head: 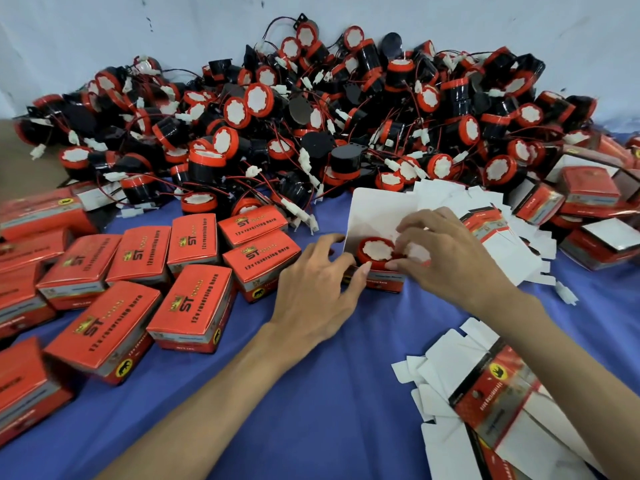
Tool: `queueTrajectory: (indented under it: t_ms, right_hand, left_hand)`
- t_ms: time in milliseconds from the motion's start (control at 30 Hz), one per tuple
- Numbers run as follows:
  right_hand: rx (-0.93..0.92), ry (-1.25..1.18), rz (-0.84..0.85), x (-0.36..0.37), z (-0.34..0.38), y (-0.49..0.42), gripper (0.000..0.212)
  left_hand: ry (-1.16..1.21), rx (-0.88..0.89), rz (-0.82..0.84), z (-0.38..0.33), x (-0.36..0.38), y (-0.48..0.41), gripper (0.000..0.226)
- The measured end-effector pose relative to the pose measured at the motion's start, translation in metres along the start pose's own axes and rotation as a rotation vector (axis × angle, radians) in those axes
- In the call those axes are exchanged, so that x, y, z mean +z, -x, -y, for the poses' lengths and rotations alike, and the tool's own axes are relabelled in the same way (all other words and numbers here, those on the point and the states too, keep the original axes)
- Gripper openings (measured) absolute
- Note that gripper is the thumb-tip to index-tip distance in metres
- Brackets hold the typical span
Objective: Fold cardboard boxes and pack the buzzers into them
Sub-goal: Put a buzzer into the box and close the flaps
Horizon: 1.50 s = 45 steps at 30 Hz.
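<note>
One left grip, one right grip, both tight around box; blue cloth, white wall.

Bare left hand and bare right hand, slender bare forearms.

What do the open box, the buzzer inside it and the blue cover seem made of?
Open box: thin card, white matte inside, folded flaps.
Buzzer: probably plastic, shiny red rim; white face unclear.
Blue cover: likely cloth, matte, no glare.
</note>
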State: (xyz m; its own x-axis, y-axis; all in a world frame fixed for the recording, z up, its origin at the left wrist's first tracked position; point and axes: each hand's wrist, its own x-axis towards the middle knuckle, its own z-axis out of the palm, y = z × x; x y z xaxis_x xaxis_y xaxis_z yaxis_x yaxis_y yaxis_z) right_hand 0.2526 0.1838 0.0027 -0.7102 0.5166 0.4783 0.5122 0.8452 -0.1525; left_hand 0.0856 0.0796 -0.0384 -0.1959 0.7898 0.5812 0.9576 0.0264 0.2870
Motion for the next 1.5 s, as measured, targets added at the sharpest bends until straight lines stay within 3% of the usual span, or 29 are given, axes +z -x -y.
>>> queueTrajectory:
  t_ms: [100, 333, 433, 567, 667, 767, 867, 1000, 1133, 1233, 1367, 1433, 1500]
  right_hand:
    - [0.091, -0.021, -0.038, 0.002, 0.0, 0.002, 0.026]
    - [-0.125, 0.019, -0.039, 0.007, 0.0, 0.01, 0.013]
    - [-0.116, 0.0, -0.095, 0.013, 0.003, 0.014, 0.007]
    - [-0.063, 0.043, -0.183, 0.016, 0.004, 0.015, 0.019]
    - [-0.084, 0.023, -0.105, 0.02, 0.006, 0.014, 0.039]
    - [-0.108, -0.029, -0.101, 0.024, 0.003, 0.016, 0.037]
    - [-0.036, -0.134, -0.267, 0.028, -0.001, 0.017, 0.015]
    - [0.072, -0.292, -0.507, 0.026, -0.005, 0.014, 0.019]
    - [0.013, -0.332, -0.406, 0.034, -0.001, 0.02, 0.014]
    - [-0.086, -0.312, -0.306, 0.035, 0.006, 0.018, 0.014]
    - [0.105, -0.44, -0.186, 0.027, 0.012, 0.014, 0.032]
    - [0.197, -0.536, -0.129, 0.025, 0.013, 0.014, 0.051]
    - [0.253, -0.656, -0.083, 0.025, 0.012, 0.013, 0.058]
  left_hand:
    - [0.005, 0.008, -0.008, -0.001, 0.0, 0.0, 0.034]
    - [0.026, 0.034, -0.018, 0.001, 0.0, 0.0, 0.023]
    - [0.057, 0.039, -0.017, 0.002, 0.0, 0.0, 0.021]
    - [0.073, 0.057, -0.03, 0.003, 0.0, 0.0, 0.022]
    - [0.091, 0.056, -0.018, 0.003, 0.001, 0.0, 0.022]
    - [0.113, 0.053, -0.005, 0.003, 0.002, 0.001, 0.023]
    - [0.143, 0.068, -0.016, 0.003, 0.002, 0.002, 0.02]
    - [0.189, 0.114, -0.028, 0.003, 0.002, 0.002, 0.034]
    - [0.208, 0.132, -0.03, 0.001, 0.001, 0.002, 0.045]
    - [0.187, 0.151, 0.0, 0.001, 0.001, 0.001, 0.035]
    - [0.207, 0.128, -0.003, 0.003, 0.001, -0.001, 0.033]
    - [0.312, 0.039, -0.004, 0.004, 0.002, -0.002, 0.034]
    - [0.45, -0.06, -0.003, 0.006, 0.004, -0.003, 0.055]
